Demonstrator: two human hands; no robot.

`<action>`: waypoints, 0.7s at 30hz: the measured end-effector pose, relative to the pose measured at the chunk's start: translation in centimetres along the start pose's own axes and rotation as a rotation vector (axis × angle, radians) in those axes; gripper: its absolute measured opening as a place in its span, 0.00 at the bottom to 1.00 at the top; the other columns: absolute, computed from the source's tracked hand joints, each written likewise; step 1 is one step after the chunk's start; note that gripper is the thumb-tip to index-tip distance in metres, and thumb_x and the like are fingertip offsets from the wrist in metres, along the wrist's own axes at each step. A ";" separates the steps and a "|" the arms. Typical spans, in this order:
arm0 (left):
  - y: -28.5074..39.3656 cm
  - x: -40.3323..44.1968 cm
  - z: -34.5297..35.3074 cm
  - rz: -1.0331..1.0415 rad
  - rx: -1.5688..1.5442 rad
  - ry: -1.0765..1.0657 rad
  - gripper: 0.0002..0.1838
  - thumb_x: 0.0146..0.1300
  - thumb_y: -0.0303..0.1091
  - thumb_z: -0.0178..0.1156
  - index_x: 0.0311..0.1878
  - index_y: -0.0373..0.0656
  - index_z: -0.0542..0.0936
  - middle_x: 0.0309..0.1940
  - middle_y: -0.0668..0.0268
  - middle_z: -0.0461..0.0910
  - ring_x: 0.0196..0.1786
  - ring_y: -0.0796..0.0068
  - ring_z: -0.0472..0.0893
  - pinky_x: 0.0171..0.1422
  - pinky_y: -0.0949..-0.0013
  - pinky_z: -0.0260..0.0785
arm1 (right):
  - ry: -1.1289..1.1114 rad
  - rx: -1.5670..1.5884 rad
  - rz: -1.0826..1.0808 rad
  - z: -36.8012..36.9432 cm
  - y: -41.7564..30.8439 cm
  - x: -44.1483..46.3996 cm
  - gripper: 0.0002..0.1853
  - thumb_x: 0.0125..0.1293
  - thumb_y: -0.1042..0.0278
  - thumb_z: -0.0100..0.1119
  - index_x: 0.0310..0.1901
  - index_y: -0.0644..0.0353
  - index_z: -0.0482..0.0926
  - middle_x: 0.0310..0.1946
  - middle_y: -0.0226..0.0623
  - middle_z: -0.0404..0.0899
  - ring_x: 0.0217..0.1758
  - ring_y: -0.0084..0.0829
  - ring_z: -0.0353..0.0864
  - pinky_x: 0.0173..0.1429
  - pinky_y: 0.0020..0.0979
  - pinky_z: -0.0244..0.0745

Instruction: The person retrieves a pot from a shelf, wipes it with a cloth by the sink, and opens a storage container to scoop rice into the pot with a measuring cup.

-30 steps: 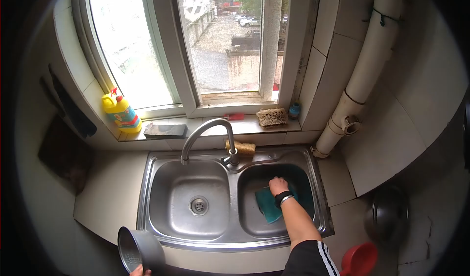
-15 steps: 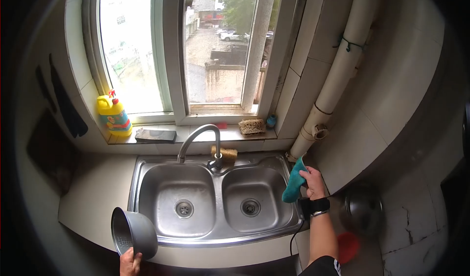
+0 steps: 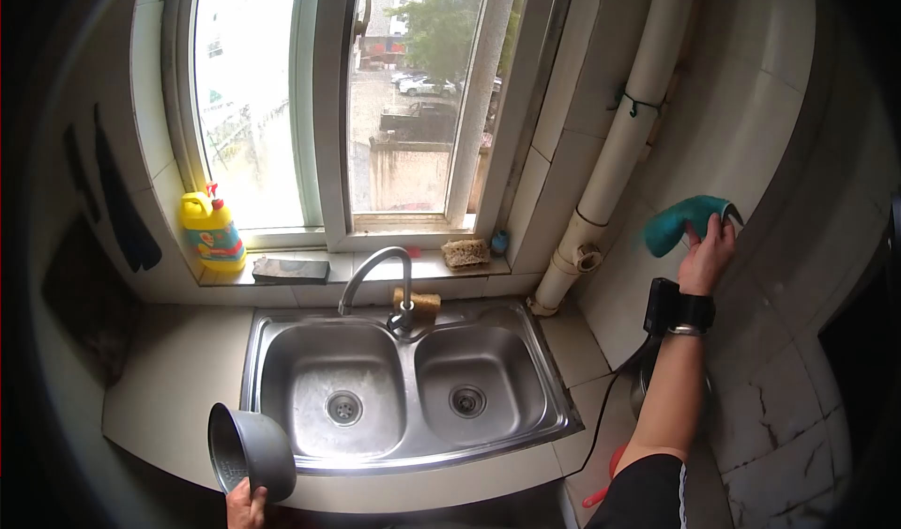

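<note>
Left grip (image 3: pixel 246 506) is closed on the rim of the grey pot (image 3: pixel 263 459), fingers on the side nearest me. Pot is tipped on its side, mouth facing left, with some markings inside, and appears over the tabletop (image 3: pixel 178 365) front edge, by the front left corner of the sink (image 3: pixel 422 460). Can't tell if the pot touches the tabletop. Right grip (image 3: pixel 706 259) pinches the green cloth (image 3: pixel 683 225) between thumb and fingers, held up in front of the tiled wall (image 3: pixel 648 299), well to the right of the sink's right edge; the cloth's free end droops left. Black wristband (image 3: pixel 695 309) on my right wrist, black cord (image 3: pixel 601 414) running down from the box beside it. Sink has two basins, each with a drain; I see bare metal in both, light speckles in the left one. Faucet (image 3: pixel 374 264) stands at the back edge between them, spout turned left, yellow sponge (image 3: pixel 424 306) right behind its base. On the window sill (image 3: pixel 352 262), left end to right: yellow jug (image 3: pixel 214 236), grey block (image 3: pixel 291 272), porous tan sponge (image 3: pixel 465 253), small blue bottle (image 3: pixel 499 243) just beside that. Red item (image 3: pixel 595 498) low right, partly behind my sleeve.
</note>
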State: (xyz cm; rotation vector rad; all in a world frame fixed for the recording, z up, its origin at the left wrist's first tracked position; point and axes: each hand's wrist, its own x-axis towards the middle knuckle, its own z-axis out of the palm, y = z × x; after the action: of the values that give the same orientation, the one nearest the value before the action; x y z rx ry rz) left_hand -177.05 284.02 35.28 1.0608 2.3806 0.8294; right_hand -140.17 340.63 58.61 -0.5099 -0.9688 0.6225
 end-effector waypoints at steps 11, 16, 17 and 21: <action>7.7 0.2 -1.4 -0.250 -0.115 0.057 0.20 0.66 0.39 0.51 0.48 0.27 0.74 0.45 0.41 0.75 0.48 0.43 0.73 0.53 0.56 0.65 | -0.252 -1.042 -1.083 14.3 2.6 9.0 0.10 0.60 0.76 0.51 0.42 0.65 0.77 0.43 0.48 0.73 0.45 0.45 0.74 0.49 0.37 0.72; 4.2 -0.3 0.5 -0.071 0.027 0.162 0.20 0.66 0.40 0.51 0.48 0.28 0.74 0.44 0.42 0.76 0.46 0.44 0.74 0.52 0.57 0.66 | -0.468 -1.297 -1.019 14.8 7.9 9.8 0.11 0.60 0.73 0.52 0.43 0.65 0.78 0.43 0.51 0.73 0.47 0.48 0.74 0.52 0.40 0.70; 4.2 -0.3 0.6 -0.075 0.037 0.176 0.21 0.66 0.40 0.51 0.48 0.28 0.74 0.44 0.42 0.76 0.46 0.44 0.74 0.51 0.57 0.66 | -0.488 -1.308 -0.998 14.7 8.2 9.6 0.11 0.60 0.73 0.51 0.43 0.66 0.78 0.43 0.51 0.72 0.47 0.48 0.74 0.52 0.40 0.70; 5.2 -0.1 0.8 -0.179 -0.069 0.145 0.20 0.66 0.39 0.51 0.48 0.28 0.74 0.44 0.42 0.76 0.46 0.44 0.74 0.52 0.57 0.66 | -0.427 -1.189 -0.927 15.8 8.2 10.2 0.09 0.62 0.70 0.49 0.35 0.66 0.77 0.38 0.52 0.74 0.41 0.47 0.76 0.47 0.40 0.72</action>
State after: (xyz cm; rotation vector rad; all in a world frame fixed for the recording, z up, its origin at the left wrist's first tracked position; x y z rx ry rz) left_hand -173.77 286.98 38.11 0.7710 2.5018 0.9435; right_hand -151.75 355.44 66.89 -0.8702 -1.7857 -0.8009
